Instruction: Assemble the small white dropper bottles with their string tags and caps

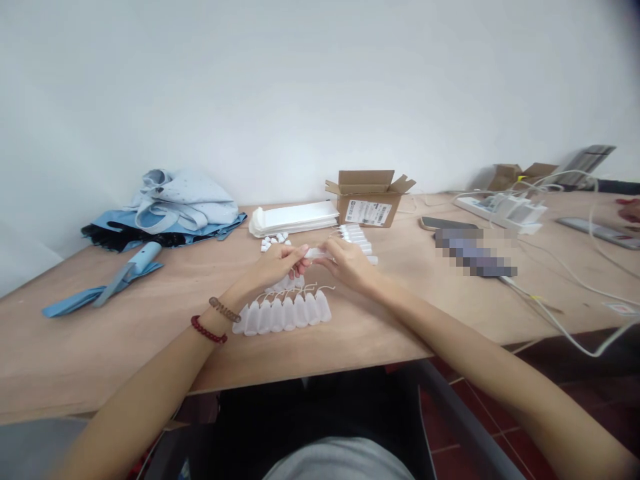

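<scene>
My left hand (287, 260) and my right hand (345, 259) meet above the table, pinching a small translucent white tube (316, 253) between their fingertips. Below them, several translucent white bottle-shaped pieces with thin white cords (283, 315) lie in a row, and a few similar pieces (286, 285) sit partly hidden under my left hand. Small white cap-like parts (274, 241) are heaped just beyond that hand. Behind my right hand lies a stack of white tubes (355, 235), partly covered by it.
An open cardboard box (369, 200) and a white packet (295, 218) stand against the wall. On the left are a cloth bag (185, 200) and a blue umbrella (133, 267). Phones, a power strip (510, 210) and cables (565, 267) occupy the right, near another person's hand (629, 211).
</scene>
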A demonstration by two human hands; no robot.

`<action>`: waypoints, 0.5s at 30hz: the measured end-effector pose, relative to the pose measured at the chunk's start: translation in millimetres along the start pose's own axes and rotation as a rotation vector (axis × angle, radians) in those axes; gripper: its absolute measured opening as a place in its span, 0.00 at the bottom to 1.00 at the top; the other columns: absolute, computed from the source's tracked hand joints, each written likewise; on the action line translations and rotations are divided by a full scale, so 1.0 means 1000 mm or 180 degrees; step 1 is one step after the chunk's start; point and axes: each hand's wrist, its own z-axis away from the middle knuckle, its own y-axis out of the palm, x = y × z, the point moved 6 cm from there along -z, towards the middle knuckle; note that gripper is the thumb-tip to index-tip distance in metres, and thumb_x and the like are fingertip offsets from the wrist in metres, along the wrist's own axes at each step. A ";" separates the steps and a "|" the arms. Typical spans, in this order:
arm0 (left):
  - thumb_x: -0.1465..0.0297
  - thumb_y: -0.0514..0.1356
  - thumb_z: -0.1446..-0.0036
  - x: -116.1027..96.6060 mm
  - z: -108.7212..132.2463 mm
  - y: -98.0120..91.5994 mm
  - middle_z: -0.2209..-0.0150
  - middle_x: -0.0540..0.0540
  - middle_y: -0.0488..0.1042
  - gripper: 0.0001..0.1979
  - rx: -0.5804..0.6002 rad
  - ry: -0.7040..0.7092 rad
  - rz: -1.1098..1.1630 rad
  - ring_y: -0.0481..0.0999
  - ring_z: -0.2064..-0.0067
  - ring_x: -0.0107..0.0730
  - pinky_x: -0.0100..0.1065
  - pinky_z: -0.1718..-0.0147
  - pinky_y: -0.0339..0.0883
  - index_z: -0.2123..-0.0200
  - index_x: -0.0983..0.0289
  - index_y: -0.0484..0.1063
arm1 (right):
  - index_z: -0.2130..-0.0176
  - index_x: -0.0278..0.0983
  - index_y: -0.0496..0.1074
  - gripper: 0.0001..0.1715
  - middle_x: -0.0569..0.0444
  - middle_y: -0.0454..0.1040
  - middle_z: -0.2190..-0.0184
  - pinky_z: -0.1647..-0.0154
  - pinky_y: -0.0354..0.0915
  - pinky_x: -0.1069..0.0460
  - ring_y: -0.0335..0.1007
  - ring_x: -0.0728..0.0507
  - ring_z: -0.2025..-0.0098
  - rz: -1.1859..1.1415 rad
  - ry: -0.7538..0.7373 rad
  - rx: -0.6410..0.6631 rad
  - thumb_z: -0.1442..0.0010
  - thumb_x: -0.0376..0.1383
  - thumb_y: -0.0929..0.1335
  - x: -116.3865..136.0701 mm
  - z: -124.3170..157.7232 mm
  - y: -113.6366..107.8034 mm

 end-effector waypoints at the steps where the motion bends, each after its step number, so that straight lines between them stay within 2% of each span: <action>1: 0.54 0.55 0.44 0.000 0.000 0.000 0.79 0.54 0.71 0.23 -0.0025 -0.0013 0.0085 0.68 0.77 0.26 0.29 0.76 0.64 0.75 0.69 0.73 | 0.64 0.33 0.67 0.09 0.45 0.72 0.68 0.69 0.58 0.52 0.66 0.43 0.68 0.0034 -0.0051 -0.0011 0.37 0.38 0.64 0.001 0.000 0.000; 4: 0.55 0.56 0.44 -0.005 0.002 0.000 0.79 0.53 0.70 0.22 -0.0053 0.0105 0.0104 0.67 0.77 0.25 0.29 0.76 0.63 0.76 0.69 0.73 | 0.64 0.33 0.68 0.11 0.46 0.71 0.70 0.69 0.57 0.53 0.64 0.44 0.70 0.0010 -0.0162 0.0038 0.35 0.37 0.61 0.005 0.000 -0.003; 7: 0.58 0.56 0.44 -0.014 0.005 -0.001 0.79 0.51 0.69 0.20 0.0005 0.0388 -0.0297 0.67 0.75 0.26 0.29 0.73 0.62 0.78 0.68 0.71 | 0.65 0.33 0.69 0.12 0.48 0.70 0.72 0.70 0.55 0.53 0.63 0.46 0.72 -0.0277 -0.0175 0.0185 0.35 0.36 0.60 0.007 -0.001 -0.006; 9: 0.60 0.57 0.44 -0.020 0.008 -0.001 0.77 0.51 0.70 0.17 -0.0024 0.0597 -0.0666 0.67 0.73 0.27 0.29 0.72 0.60 0.76 0.67 0.72 | 0.67 0.34 0.70 0.12 0.51 0.70 0.73 0.70 0.54 0.54 0.62 0.47 0.72 -0.0651 -0.0066 0.0322 0.36 0.36 0.61 0.006 -0.003 -0.007; 12: 0.63 0.55 0.43 -0.027 0.011 0.000 0.72 0.51 0.72 0.13 -0.0134 0.0877 -0.1138 0.68 0.69 0.29 0.30 0.69 0.61 0.69 0.66 0.75 | 0.73 0.34 0.69 0.16 0.56 0.65 0.79 0.72 0.51 0.54 0.58 0.50 0.76 -0.1280 0.0400 0.0607 0.37 0.38 0.61 -0.002 -0.004 -0.004; 15: 0.66 0.55 0.43 -0.029 0.012 0.002 0.70 0.51 0.74 0.11 -0.0221 0.1070 -0.1403 0.69 0.68 0.30 0.31 0.67 0.62 0.66 0.65 0.75 | 0.78 0.35 0.64 0.22 0.60 0.57 0.84 0.76 0.47 0.54 0.51 0.52 0.81 -0.1988 0.1035 0.0902 0.38 0.44 0.61 -0.013 -0.002 0.005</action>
